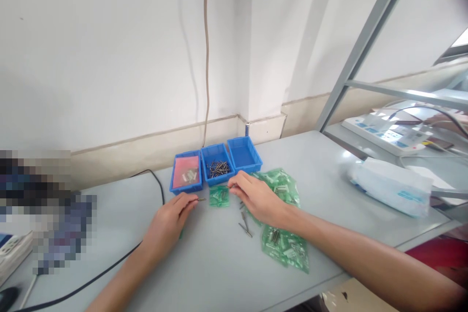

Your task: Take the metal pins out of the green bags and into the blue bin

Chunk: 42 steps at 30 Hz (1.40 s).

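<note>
My left hand (171, 214) pinches a slim metal pin (202, 199) that sticks out past the fingertips. My right hand (256, 197) is closed in a pinch beside a small green plastic bag (219, 196); a dark tip shows at its fingers, too small to name. Several loose metal pins (245, 230) lie on the table below the right hand. Larger green bags (285, 248) of metal parts lie under and around the right wrist. Behind the hands, a blue bin (229, 175) holds a heap of dark metal pins (218, 169).
To its left, another blue bin (171, 186) contains a pink sheet and a clear bag of parts. The right blue bin (243, 152) looks empty. A white soft pack (391, 187) lies by the grey metal frame (360, 53). A black cable (109, 268) crosses the table (212, 273).
</note>
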Tool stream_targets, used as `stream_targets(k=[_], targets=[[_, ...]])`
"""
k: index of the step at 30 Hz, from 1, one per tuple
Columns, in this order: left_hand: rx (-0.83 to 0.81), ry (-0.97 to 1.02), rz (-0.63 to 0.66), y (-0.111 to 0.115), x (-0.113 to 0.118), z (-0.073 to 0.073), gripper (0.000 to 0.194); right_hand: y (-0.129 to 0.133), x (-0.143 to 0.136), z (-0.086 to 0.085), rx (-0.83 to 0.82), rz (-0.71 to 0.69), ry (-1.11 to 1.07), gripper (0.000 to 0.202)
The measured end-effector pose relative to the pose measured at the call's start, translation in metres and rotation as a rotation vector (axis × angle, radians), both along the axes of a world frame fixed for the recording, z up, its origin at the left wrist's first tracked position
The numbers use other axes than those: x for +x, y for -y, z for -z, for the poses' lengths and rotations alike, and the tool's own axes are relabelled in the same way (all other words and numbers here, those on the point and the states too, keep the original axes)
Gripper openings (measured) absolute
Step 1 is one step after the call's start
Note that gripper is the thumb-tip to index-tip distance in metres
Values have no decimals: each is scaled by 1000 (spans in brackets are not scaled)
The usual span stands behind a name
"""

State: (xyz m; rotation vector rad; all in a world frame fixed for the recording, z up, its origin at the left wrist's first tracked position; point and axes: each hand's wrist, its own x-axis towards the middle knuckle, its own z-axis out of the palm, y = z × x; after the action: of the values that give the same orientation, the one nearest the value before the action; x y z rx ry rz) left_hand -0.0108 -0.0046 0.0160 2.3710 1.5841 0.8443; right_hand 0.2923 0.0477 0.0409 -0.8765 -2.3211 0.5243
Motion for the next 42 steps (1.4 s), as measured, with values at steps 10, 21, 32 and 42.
stream_targets(k=[10, 21, 32, 42], targets=[[-441, 512, -132, -7, 5, -4, 49, 1, -1, 0, 54, 27, -8, 24], [-435, 531, -148, -6, 10, -7, 57, 2, -1, -2, 3, 23, -43, 23], [-364, 234, -210, 0, 7, -3, 40, 2, -4, -5, -369, 63, -320, 22], [-199, 88, -110, -1, 5, -2, 33, 0, -3, -4, -411, 91, -364, 25]])
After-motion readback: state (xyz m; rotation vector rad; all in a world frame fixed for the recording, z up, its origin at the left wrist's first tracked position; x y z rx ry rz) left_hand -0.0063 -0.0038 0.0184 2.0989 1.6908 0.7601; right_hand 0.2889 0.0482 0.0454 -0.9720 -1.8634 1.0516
